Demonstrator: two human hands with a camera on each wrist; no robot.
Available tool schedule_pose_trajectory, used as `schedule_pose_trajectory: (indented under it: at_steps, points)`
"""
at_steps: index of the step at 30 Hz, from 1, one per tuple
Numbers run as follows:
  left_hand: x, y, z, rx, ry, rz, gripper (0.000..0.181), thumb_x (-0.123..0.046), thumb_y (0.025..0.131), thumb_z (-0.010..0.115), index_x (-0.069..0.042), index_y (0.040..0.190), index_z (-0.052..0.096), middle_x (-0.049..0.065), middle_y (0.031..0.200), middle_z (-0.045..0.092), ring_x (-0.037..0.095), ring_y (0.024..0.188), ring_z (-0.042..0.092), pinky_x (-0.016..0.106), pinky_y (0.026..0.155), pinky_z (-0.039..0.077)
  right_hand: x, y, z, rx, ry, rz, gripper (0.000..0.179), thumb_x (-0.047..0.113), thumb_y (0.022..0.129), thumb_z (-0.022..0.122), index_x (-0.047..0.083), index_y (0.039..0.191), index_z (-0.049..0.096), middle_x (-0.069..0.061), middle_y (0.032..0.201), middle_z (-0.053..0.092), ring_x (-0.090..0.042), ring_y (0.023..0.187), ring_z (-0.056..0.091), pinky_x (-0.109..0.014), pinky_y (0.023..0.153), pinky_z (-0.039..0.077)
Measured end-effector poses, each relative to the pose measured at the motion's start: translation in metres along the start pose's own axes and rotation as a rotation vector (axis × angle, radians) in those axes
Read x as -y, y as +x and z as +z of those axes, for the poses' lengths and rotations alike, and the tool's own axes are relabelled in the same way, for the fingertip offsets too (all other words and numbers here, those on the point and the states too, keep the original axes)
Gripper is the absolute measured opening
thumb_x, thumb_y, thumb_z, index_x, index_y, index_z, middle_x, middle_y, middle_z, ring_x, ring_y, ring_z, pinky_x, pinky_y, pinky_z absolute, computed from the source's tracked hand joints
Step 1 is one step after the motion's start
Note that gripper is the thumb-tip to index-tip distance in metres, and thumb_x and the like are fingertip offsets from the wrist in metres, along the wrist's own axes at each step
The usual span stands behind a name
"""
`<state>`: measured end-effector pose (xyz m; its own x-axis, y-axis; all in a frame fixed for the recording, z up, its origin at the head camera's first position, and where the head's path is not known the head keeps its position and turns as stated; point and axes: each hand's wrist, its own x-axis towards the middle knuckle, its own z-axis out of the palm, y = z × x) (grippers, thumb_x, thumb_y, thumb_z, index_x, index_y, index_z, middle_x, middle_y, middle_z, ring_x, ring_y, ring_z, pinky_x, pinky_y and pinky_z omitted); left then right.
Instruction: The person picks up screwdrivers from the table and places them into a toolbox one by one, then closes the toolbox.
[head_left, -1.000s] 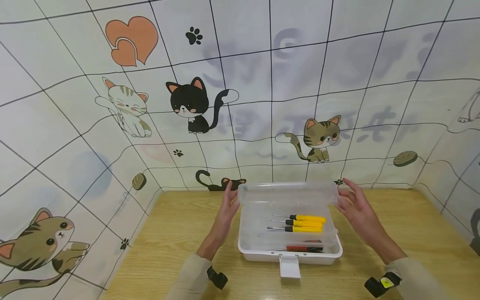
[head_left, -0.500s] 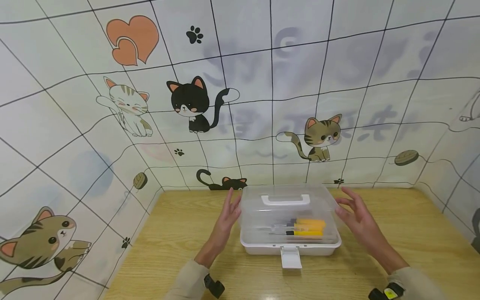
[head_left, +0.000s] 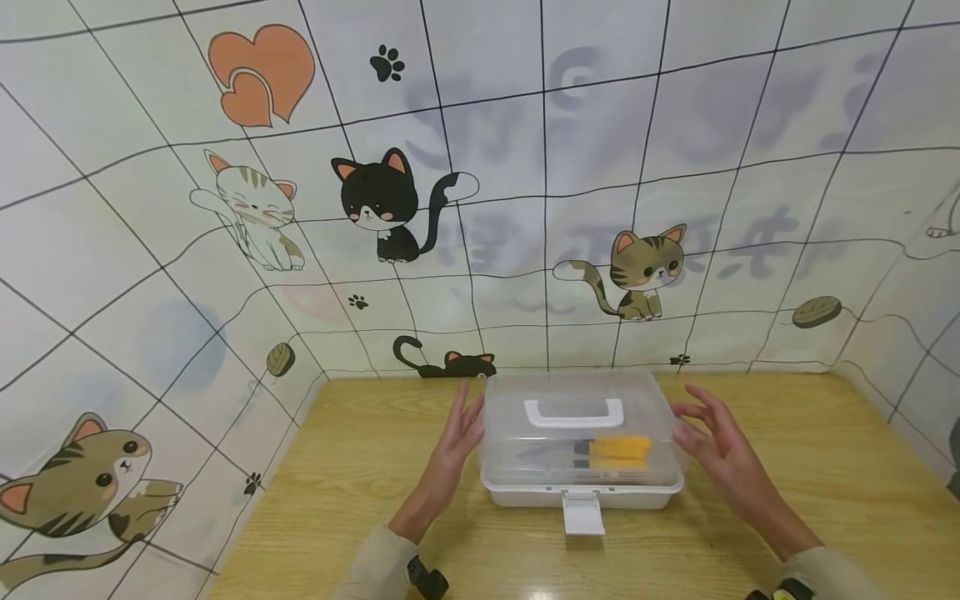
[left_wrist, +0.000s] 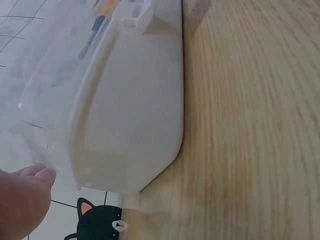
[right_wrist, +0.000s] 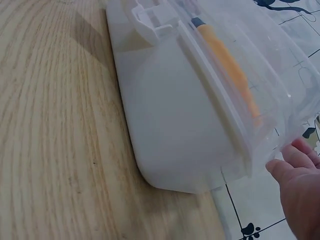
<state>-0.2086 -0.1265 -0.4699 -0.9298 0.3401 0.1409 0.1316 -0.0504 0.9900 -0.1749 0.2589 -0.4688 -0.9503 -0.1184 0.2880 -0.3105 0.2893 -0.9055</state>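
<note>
A white toolbox (head_left: pixel 510 498) stands on the table with its clear lid (head_left: pixel 570 385) down over the base. Through the lid, blurred yellow-handled screwdrivers (head_left: pixel 621 450) show inside. The front latch (head_left: pixel 582 515) hangs loose, and a white carry handle (head_left: pixel 573 421) is on top. My left hand (head_left: pixel 448 442) is at the lid's left side, fingers extended. On the opposite side, my right hand (head_left: pixel 722 454) has its fingertips at the lid's right end, fingers loosely bent. In the right wrist view, the thumb of the hand (right_wrist: pixel 302 182) is by the lid's edge.
The wooden table (head_left: pixel 360 467) extends to both sides and in front of the toolbox. Close behind it rises a wall covering (head_left: pixel 510 292) printed with cats and grid lines. Each wrist wears a small black device (head_left: pixel 427 577).
The lid has swung down from its raised position onto the base, covering the screwdrivers, with my hands following it at both sides. The latch still hangs loose.
</note>
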Motion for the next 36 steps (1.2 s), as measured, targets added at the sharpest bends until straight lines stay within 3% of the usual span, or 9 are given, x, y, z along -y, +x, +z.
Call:
schedule_pose_trajectory:
  at_steps: [7,12,21,24,27,32,36]
  points:
    - [0.005,-0.004,0.001,0.018,-0.003,-0.007,0.067,-0.023,0.105,0.037,-0.031,0.159,-0.003,0.012,0.166,0.011,0.027,0.151,0.016,0.056,0.120,0.006,-0.006,-0.004,0.003,0.021,0.083,-0.040,0.064,0.003,0.103,0.048,0.017,0.158,0.017,0.000,0.133,0.048,0.010,0.120,0.049,-0.010,0.090,0.046]
    - [0.008,-0.004,0.001,0.025,-0.018,0.006,0.069,-0.026,0.105,0.040,-0.029,0.159,-0.003,0.011,0.166,0.011,0.026,0.151,0.016,0.055,0.121,0.005,-0.007,-0.004,0.003,0.024,0.133,-0.060,0.064,0.000,0.102,0.047,0.015,0.157,0.018,0.003,0.134,0.049,0.008,0.122,0.049,-0.010,0.091,0.046]
    - [0.011,-0.002,0.002,0.019,0.012,0.029,0.071,-0.019,0.105,0.045,-0.022,0.160,0.000,0.015,0.165,0.012,0.027,0.151,0.018,0.039,0.121,0.017,-0.005,-0.005,0.001,0.005,0.094,-0.082,0.062,-0.002,0.100,0.050,0.011,0.155,0.024,0.000,0.135,0.049,0.007,0.122,0.051,-0.011,0.091,0.047]
    - [0.009,-0.001,0.004,-0.002,0.095,0.061,0.073,-0.017,0.104,0.051,-0.018,0.160,0.006,0.015,0.163,0.019,0.029,0.150,0.021,0.040,0.120,0.020,-0.004,-0.004,0.001,0.002,0.099,-0.111,0.062,-0.005,0.098,0.052,0.006,0.153,0.027,-0.004,0.135,0.049,0.004,0.124,0.050,-0.012,0.093,0.047]
    - [0.005,0.000,0.006,-0.035,0.255,0.100,0.073,-0.021,0.101,0.058,-0.015,0.159,0.015,0.012,0.162,0.025,0.031,0.149,0.024,0.047,0.120,0.022,-0.001,-0.002,0.003,0.001,0.049,-0.129,0.062,-0.006,0.096,0.057,0.003,0.151,0.030,-0.007,0.136,0.049,0.004,0.128,0.046,-0.010,0.097,0.043]
    - [-0.002,0.006,0.011,-0.073,0.588,0.133,0.071,-0.040,0.096,0.062,-0.024,0.156,0.028,0.003,0.161,0.027,0.027,0.148,0.025,0.058,0.116,0.026,0.010,0.001,0.009,0.004,-0.179,-0.118,0.067,0.006,0.092,0.069,0.013,0.151,0.035,-0.010,0.145,0.042,0.011,0.132,0.031,-0.007,0.104,0.029]
    - [-0.010,0.014,0.016,-0.059,0.752,0.194,0.067,-0.045,0.095,0.061,-0.024,0.153,0.036,0.007,0.160,0.030,0.029,0.146,0.029,0.061,0.112,0.030,0.020,0.004,0.016,0.018,-0.289,-0.151,0.068,0.012,0.087,0.075,0.018,0.147,0.043,-0.010,0.147,0.040,0.002,0.134,0.028,-0.047,0.108,0.033]
